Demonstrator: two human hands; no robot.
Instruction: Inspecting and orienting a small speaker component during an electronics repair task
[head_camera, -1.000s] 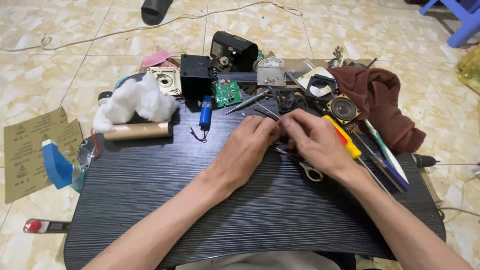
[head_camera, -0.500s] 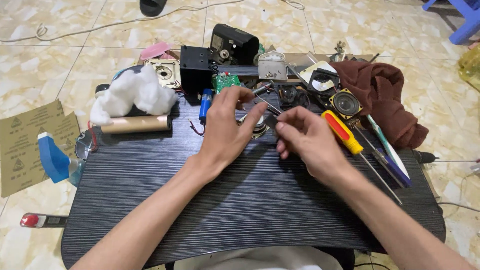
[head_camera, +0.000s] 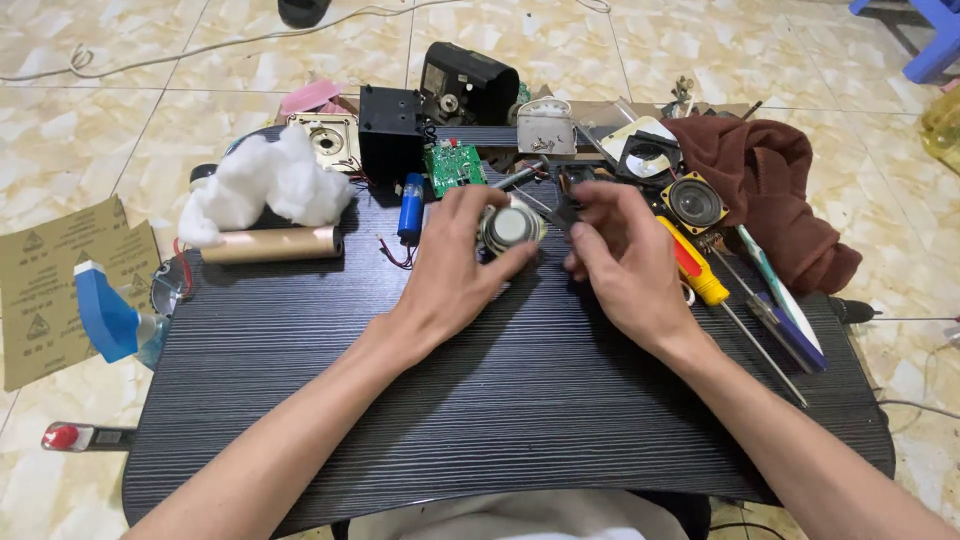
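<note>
Beige floor tiles surround your low black table (head_camera: 500, 400), whose far half is crowded with parts while the near half lies bare under your forearms. Your left hand (head_camera: 455, 275) grips a small round speaker (head_camera: 510, 226) between thumb and fingers, holding it near the table's middle, just above the surface. It is a silvery disc with a pale, shiny centre and a darker rim, facing up toward you. Your right hand (head_camera: 625, 265) is closed in a pinch just beside the speaker; something thin and dark sits at its fingertips, too small to make out. Close behind the speaker lie a green board (head_camera: 455, 168), a blue cell (head_camera: 410, 207) and a black box (head_camera: 388, 130). A yellow screwdriver (head_camera: 700, 275) lies just right of your right hand, with a brown cloth (head_camera: 775, 190) beyond. White wadding (head_camera: 265, 185) and a tan tube (head_camera: 270, 244) sit well to the left.
</note>
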